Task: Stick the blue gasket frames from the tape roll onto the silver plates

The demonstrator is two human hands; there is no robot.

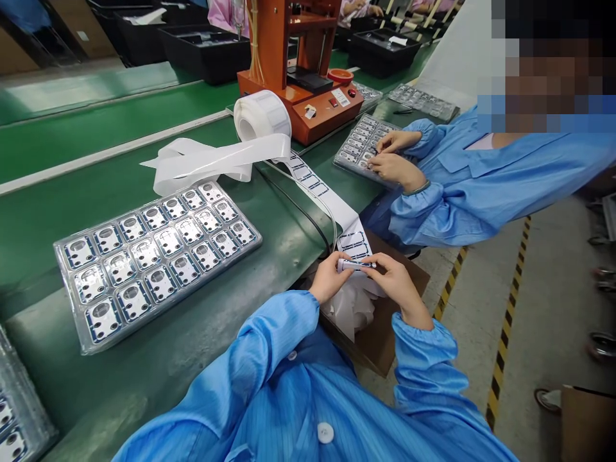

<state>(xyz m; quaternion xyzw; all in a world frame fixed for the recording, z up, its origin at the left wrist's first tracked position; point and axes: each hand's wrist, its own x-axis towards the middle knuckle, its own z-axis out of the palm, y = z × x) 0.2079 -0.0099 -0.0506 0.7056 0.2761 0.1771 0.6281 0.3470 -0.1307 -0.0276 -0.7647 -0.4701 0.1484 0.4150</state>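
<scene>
My left hand [328,277] and my right hand [395,281] meet just off the table's edge, fingers pinched together on a small flat part [355,264] at the end of a white label strip [332,202]. The strip runs back up the table to a white label roll [262,115]. To the left on the green table lies a clear blister tray [154,250] filled with several blue-and-white parts in rows. Loose white backing paper [353,308] hangs below my hands.
A co-worker in a blue smock at the right has both hands [392,157] on another tray [359,144]. An orange press machine [308,77] stands behind the roll. Black bins [206,51] sit across the green conveyor belt. A brown cardboard box [385,327] is under my hands.
</scene>
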